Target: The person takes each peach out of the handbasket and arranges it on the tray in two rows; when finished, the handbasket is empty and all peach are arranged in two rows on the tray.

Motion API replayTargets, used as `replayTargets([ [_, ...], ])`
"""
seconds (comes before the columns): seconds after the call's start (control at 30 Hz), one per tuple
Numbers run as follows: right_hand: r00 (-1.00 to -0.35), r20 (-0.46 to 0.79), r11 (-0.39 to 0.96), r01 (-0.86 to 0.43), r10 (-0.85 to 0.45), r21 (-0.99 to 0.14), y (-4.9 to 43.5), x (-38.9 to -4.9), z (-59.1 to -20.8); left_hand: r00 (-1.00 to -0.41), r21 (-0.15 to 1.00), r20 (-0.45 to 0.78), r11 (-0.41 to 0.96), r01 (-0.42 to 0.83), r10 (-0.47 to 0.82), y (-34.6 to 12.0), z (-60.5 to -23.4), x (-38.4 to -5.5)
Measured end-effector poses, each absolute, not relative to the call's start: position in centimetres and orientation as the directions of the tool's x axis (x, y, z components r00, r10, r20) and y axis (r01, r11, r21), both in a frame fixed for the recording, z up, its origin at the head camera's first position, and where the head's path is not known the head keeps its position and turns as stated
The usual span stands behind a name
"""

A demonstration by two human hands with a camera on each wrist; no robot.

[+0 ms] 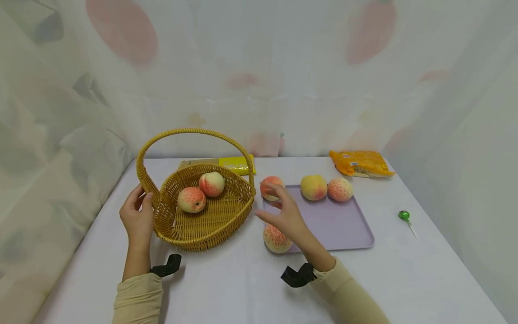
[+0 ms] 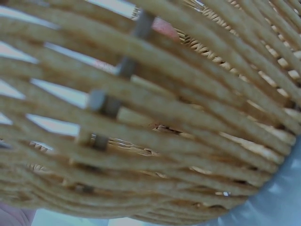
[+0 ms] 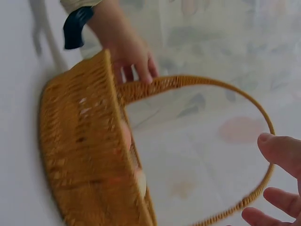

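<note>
A woven wicker basket (image 1: 218,225) with a tall arched handle stands left of centre, two peaches (image 1: 192,200) inside it. My left hand (image 1: 137,216) grips the base of the handle at the basket's left side. Wicker weave (image 2: 164,108) fills the left wrist view. My right hand (image 1: 286,216), fingers spread and holding nothing, hovers between the basket and a purple tray (image 1: 336,229). Beneath and behind it are a peach (image 1: 277,239) at the tray's front left corner and another peach (image 1: 271,184), partly covered by the fingers, at the back left.
Two more peaches, a yellow one (image 1: 313,187) and a speckled one (image 1: 340,189), sit along the tray's back edge. An orange packet (image 1: 360,163) lies at the back right, a yellow packet (image 1: 238,165) behind the basket. A green lollipop (image 1: 404,215) lies right of the tray.
</note>
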State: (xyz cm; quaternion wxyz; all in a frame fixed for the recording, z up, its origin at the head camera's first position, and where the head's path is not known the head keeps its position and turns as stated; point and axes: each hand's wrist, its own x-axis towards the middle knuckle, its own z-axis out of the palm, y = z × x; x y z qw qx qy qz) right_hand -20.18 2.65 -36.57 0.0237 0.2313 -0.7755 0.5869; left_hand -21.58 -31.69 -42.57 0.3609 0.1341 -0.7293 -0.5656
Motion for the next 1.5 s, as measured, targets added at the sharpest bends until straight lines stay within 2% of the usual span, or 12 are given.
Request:
replayTargets([
  [0.1, -0.878, 0.322, 0.121, -0.384, -0.354, -0.915, 0.2, -20.4, -35.8, -0.701, 0.923, 0.372, 0.323, 0.21, -0.608, -31.8, -42.7, -21.7],
  [0.3, -0.871, 0.32, 0.055, -0.365, -0.372, -0.929, -5.1, -22.2, -36.7, -0.697, 0.927, 0.361, 0.323, 0.192, -0.62, -31.7, -42.7, -21.5],
  [0.53, -0.889, 0.258, -0.01, -0.275, -0.379, -0.961, -10.9, -24.3, -37.2, -0.692, 0.92, 0.37, 0.35, 0.178, -0.619, -31.8, -42.8, -21.4],
  [0.77, -0.941, 0.154, 0.094, -0.19, -0.303, -0.977, -15.2, -26.7, -38.5, -0.695, 0.918, 0.373, 0.353, 0.18, -0.615, -31.9, -42.5, -21.5],
  [1.0, -0.96, 0.065, 0.205, -0.124, -0.273, -0.971, -17.3, -28.2, -40.2, -0.698, 0.921, 0.368, 0.343, 0.184, -0.614, -31.6, -42.4, -21.5],
  [1.13, -0.959, 0.012, 0.243, -0.083, -0.282, -0.966, -17.7, -28.5, -40.7, -0.698, 0.925, 0.365, 0.329, 0.193, -0.616, -31.6, -42.4, -21.5],
  [1.5, -0.919, -0.052, 0.409, -0.123, -0.39, -0.904, -17.8, -28.7, -41.5, -0.703, 0.925, 0.366, 0.321, 0.203, -0.61, -31.5, -42.4, -21.5],
])
